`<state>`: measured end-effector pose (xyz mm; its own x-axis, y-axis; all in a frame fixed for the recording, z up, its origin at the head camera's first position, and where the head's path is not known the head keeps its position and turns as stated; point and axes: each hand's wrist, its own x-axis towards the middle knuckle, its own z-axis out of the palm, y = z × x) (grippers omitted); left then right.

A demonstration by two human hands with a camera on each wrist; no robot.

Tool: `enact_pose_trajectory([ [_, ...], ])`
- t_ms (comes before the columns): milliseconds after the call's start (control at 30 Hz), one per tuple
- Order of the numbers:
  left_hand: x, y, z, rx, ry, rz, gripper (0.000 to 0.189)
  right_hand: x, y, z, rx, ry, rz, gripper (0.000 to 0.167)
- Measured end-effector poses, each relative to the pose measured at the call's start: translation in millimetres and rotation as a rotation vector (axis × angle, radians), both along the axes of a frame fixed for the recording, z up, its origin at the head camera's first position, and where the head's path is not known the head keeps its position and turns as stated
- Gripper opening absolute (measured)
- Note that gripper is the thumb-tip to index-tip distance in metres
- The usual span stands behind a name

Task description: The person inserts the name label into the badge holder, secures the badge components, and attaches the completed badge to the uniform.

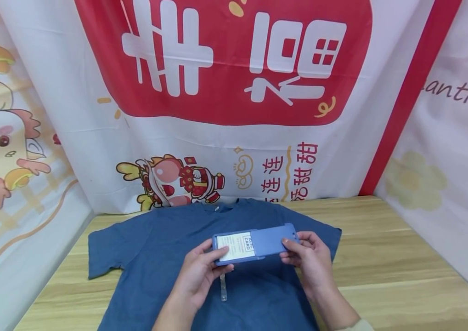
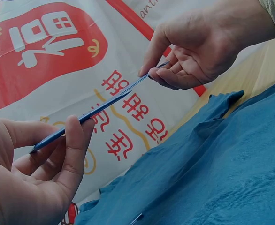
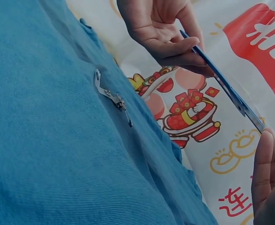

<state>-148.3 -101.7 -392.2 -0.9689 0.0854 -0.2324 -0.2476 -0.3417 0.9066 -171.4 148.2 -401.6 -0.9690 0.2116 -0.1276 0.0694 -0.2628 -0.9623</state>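
We've got the left hand [image 1: 195,274] pinching one end of the blue card holder [image 1: 262,243], thumb over the white insert [image 1: 239,243], and the right hand [image 1: 314,263] pinching the slid-out end. Fingers closed on both sides, holder's up above the blue T-shirt [image 1: 167,243], where a strap clip [image 3: 111,96] lies.

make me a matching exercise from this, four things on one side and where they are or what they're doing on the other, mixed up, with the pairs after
Things
1. shirt
2. metal clip
3. left hand
4. right hand

Places and states
a. holds the plain blue end of the card holder
b. lies on the shirt
c. holds the end showing the white card
d. spread out on the wooden table

Pairs: 1-d, 2-b, 3-c, 4-a
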Motion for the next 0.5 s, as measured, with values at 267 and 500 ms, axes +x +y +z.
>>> enact_pose_trajectory([
  [267,0.1,-1.1,-0.7,-0.011,-0.001,-0.006,0.057,0.9,-2.1,-0.1,0.007,-0.01,0.006,0.032],
  [500,1.2,0.1,0.2,-0.015,0.016,-0.023,0.057,2.5,-5.6,0.6,-0.032,-0.035,0.069,0.031],
])
